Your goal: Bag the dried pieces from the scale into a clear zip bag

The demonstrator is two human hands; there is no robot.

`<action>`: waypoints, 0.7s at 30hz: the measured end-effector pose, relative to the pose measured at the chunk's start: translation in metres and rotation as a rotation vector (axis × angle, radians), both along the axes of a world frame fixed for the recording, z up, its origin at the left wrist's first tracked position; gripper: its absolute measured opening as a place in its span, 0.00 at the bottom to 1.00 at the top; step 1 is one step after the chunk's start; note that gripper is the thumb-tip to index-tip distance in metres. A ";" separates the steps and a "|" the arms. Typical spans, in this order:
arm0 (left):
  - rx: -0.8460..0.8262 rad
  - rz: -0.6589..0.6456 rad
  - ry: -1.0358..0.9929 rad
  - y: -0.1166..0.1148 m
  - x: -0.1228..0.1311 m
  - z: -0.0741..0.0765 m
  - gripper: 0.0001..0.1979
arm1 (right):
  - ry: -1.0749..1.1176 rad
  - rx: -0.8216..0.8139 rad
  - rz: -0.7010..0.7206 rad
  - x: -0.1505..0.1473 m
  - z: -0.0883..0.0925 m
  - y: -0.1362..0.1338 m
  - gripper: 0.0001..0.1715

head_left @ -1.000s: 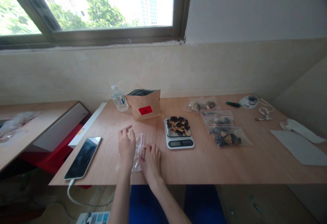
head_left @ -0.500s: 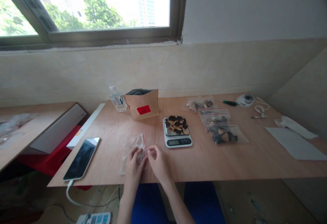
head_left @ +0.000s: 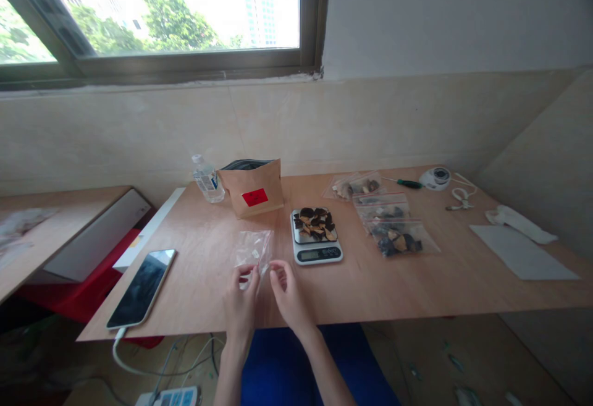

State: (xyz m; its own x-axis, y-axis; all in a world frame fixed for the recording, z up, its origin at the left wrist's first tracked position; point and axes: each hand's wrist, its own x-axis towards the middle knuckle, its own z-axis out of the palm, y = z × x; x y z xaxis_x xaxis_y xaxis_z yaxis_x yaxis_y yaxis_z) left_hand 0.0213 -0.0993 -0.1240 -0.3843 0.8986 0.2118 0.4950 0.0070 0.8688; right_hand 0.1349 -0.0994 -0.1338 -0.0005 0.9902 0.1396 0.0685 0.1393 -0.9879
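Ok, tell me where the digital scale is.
In the head view, the digital scale sits right of the clear plastic bag and left of the filled zip bags, beyond the right hand.

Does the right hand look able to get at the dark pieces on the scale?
Likely yes: the dark pieces lie uncovered on the scale, near the right hand, with nothing standing between, though that hand is at the clear plastic bag.

Bright window [head_left: 227,4] (trees [head_left: 171,20] outside), beige lower wall [head_left: 333,125], wooden tabletop [head_left: 380,288]
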 end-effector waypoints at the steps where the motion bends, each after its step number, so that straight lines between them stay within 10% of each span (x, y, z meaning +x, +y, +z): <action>1: -0.008 -0.040 -0.067 -0.003 0.005 0.005 0.14 | 0.034 -0.012 -0.038 -0.002 0.000 0.001 0.12; 5: 0.039 -0.134 -0.273 -0.009 0.024 0.021 0.13 | 0.111 -0.031 -0.136 -0.001 0.003 0.010 0.14; 11: 0.254 0.305 -0.302 -0.002 0.030 0.035 0.10 | 0.075 -0.009 -0.183 0.043 0.007 0.028 0.09; 14: 0.277 0.290 -0.317 0.007 0.034 0.042 0.10 | -0.141 0.121 -0.069 0.076 0.016 0.039 0.12; 21: 0.273 0.239 -0.335 0.007 0.055 0.044 0.13 | -0.819 0.240 -0.280 0.117 0.014 0.095 0.40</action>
